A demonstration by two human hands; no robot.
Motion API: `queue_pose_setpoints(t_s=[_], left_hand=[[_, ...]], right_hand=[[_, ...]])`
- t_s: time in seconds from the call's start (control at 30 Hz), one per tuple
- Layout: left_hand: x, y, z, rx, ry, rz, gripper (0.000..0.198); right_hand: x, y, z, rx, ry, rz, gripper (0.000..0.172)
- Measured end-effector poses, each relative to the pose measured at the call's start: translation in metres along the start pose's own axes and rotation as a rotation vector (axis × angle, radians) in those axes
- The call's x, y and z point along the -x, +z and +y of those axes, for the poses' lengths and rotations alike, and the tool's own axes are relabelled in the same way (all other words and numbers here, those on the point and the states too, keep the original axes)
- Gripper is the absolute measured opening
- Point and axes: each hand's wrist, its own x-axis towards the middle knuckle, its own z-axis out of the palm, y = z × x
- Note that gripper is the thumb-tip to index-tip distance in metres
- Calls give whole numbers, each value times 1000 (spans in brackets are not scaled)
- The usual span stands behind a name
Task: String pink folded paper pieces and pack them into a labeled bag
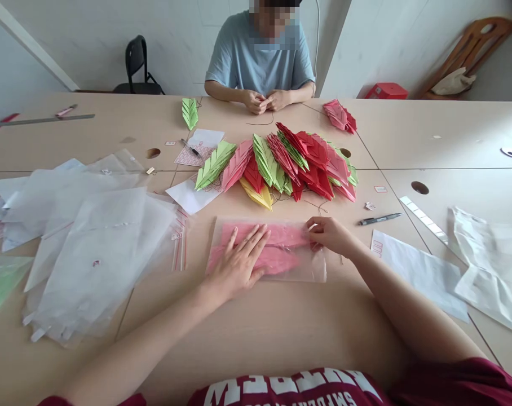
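Left hand [237,262] lies flat, fingers spread wide, pressing pink folded paper [256,248] inside a clear plastic bag [317,265]. Right hand [330,235] pinches narrowly at the bag's right end (bag lying on the wooden table [260,338]). Beyond sits a heap of folded red, green and pink paper pieces [281,163]; across the table, a seated person [260,62] holds both hands together.

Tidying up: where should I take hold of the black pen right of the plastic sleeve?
Pinch the pen's barrel at its middle from above, using the right hand: it lies flat and slanted on the tabletop, with room on both sides.
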Motion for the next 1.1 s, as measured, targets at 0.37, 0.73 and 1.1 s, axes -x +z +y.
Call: queue_pose_setpoints(t_s=[0.37,0.73,1.1], left_hand=[[3,11,-6,-24,-3,-15,78],[1,9,-6,-9,21,-52,78],[-3,7,-6,-1,74,-59,71]], right_hand=[[3,17,6,-77,-32,56,15],[-10,4,3,-107,-46,-70,27],[-14,14,0,-60,-90,-7,38]])
